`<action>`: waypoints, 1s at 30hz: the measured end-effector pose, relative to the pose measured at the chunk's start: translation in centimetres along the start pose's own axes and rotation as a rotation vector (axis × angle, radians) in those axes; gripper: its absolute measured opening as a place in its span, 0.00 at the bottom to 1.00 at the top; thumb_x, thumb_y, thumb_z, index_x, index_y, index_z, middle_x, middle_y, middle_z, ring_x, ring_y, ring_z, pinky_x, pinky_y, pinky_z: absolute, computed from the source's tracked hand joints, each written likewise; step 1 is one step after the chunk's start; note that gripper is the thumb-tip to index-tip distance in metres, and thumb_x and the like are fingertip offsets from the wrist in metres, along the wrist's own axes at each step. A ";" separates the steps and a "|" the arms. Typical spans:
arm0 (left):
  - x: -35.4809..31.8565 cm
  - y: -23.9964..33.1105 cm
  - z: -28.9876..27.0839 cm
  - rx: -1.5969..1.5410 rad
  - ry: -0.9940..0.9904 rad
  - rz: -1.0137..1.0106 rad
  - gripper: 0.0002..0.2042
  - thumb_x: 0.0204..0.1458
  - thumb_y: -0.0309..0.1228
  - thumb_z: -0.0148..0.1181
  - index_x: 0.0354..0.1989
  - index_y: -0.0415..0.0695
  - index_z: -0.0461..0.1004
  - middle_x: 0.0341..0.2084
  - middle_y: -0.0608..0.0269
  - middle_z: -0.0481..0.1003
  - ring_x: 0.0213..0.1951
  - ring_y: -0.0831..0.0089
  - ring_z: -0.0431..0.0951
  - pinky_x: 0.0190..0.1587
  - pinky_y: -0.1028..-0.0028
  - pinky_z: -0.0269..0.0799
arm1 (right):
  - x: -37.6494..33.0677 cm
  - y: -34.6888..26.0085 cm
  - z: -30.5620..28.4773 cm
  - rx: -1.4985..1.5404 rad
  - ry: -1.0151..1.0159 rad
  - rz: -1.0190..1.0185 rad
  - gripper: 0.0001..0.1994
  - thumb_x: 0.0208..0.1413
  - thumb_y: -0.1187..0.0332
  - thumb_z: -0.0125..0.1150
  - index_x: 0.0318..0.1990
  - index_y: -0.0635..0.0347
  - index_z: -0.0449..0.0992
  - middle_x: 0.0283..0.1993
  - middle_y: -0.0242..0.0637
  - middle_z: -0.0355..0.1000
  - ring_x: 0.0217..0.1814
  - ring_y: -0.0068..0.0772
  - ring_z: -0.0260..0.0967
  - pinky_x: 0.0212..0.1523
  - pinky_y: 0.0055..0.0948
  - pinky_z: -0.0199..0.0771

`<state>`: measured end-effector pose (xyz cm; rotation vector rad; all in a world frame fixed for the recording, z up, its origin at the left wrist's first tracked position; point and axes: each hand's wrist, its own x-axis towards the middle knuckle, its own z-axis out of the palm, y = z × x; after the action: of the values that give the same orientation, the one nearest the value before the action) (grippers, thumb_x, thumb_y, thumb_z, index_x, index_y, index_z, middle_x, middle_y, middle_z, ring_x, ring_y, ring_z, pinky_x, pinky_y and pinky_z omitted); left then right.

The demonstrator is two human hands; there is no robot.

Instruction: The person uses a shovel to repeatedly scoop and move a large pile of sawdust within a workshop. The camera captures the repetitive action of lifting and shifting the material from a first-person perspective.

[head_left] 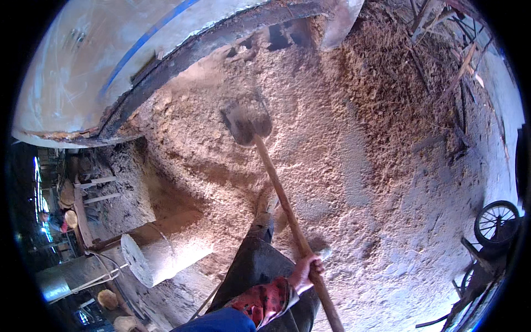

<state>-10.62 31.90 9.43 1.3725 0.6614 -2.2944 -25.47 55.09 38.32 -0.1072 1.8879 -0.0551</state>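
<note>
My left hand [303,273] is closed around the wooden handle of a shovel [282,197], reaching in from the lower edge in a red patterned cuff and blue sleeve. The handle slants away from me toward the upper left. At its far end, the dark metal blade [241,126] rests in a spread of loose, pale brown sawdust-like material [310,110], with some of it on the blade. Below the hand, the handle runs out of view at the bottom. My right hand is outside the picture. Dark-trousered legs [263,260] stand beside the handle.
A pale panel with a blue stripe [83,72] overhangs at the upper left. A light-coloured cylinder [166,252] lies left of my legs, with cut logs [108,299] beyond. Scrap sticks [464,66] lean at the upper right. A spoked wheel [497,223] stands far right.
</note>
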 end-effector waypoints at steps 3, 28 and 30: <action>-1.3 -2.5 3.4 -0.042 -0.140 -0.103 0.09 0.50 0.32 0.57 0.24 0.46 0.64 0.14 0.70 0.60 0.18 0.77 0.62 0.24 0.75 0.63 | -2.8 -0.7 -5.7 -0.078 0.096 0.027 0.18 0.47 0.59 0.61 0.40 0.65 0.73 0.25 0.34 0.71 0.23 0.25 0.66 0.22 0.26 0.66; 15.9 28.0 2.5 0.581 0.149 0.434 0.12 0.48 0.36 0.61 0.29 0.42 0.67 0.19 0.64 0.69 0.22 0.71 0.73 0.22 0.67 0.75 | 33.1 -14.4 15.6 0.226 0.023 -0.334 0.15 0.45 0.62 0.64 0.31 0.69 0.75 0.19 0.32 0.70 0.20 0.21 0.65 0.22 0.24 0.65; 15.9 26.5 -0.9 0.794 0.147 0.405 0.13 0.48 0.38 0.60 0.33 0.41 0.68 0.22 0.64 0.71 0.25 0.72 0.75 0.27 0.68 0.76 | 38.2 -12.1 17.6 -0.022 0.120 -0.385 0.13 0.43 0.62 0.64 0.31 0.64 0.76 0.22 0.44 0.72 0.23 0.31 0.70 0.25 0.32 0.67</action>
<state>-2.69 9.51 -10.31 1.7967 -0.5335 -2.1903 -20.12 39.47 -2.21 -0.4912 1.9645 -0.3095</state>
